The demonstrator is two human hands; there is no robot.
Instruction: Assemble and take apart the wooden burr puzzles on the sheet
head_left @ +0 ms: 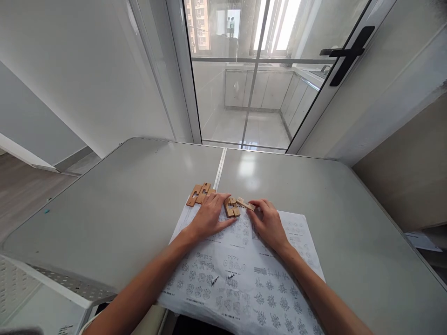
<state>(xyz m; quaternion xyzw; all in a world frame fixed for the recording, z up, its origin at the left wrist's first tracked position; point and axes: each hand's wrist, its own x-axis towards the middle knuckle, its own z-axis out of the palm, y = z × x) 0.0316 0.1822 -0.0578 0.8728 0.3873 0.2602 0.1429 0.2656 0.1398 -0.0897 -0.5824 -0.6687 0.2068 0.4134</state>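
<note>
While the notched wooden block (231, 211) is sitting over the upper part of the printed sheet (240, 253), the left hand (210, 215) is bracketing it, fingers at its far side, thumb along the near one. The right hand (266, 222) is pinching a pale wooden bar (246, 204) by its right end, thumb against fingers; the bar's other end is pointing at the block. Whether the two are touching, I can't tell.

Handling, my read: light, stiff, dry wood, not slippery, fairly tough, though thin necks at the notches could chip. Best hold: thumb and fingertip on the block's outer faces, notches left uncovered; bar by its free end.

Just past the left hand, flat notched wooden plates (194, 195) are lying by the sheet's far left corner, partly behind the fingers.

Edges: the sheet is wrinkling and running over the near edge of the desk (139, 195), so a tug there could shift it. The desk is stretching wide to both sides, giving elbow room. A pale seam (220, 168) is crossing toward the far edge, with the glazed door (240, 88) standing beyond.
</note>
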